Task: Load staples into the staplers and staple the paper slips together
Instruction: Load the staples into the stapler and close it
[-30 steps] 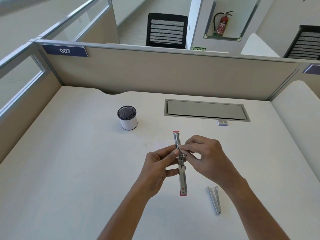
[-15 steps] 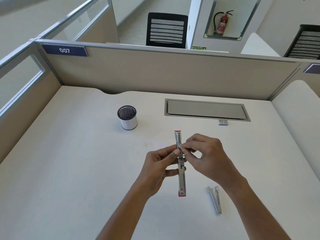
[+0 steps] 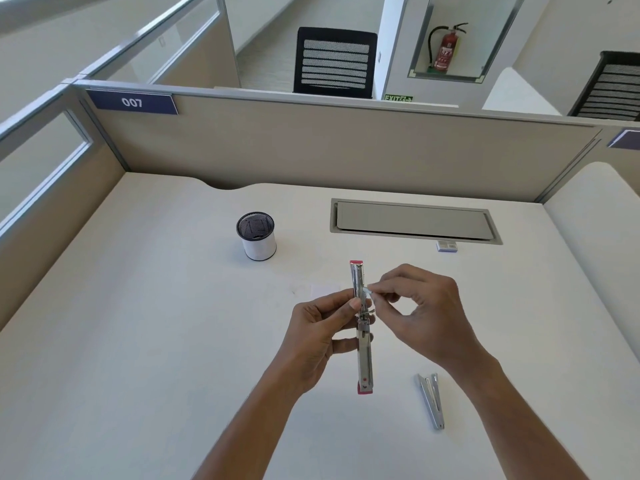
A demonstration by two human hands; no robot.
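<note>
The left hand [image 3: 322, 327] is raised above the white desk [image 3: 156, 341], thumb and curled fingers gripping the unfolded pink-tipped silver metal stapler [image 3: 365, 358] at its hinge, lengthwise away from the person. The right hand [image 3: 429, 313], just to its right, pinches a short silver strip of staples [image 3: 367, 289] against the stapler's upper half. A second plain silver stapler [image 3: 431, 400] lies near the right wrist.

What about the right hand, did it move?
Yes, slightly: the right hand drew right, toward the desk hatch, its fingers pinching a staple strip off the red stapler.
</note>
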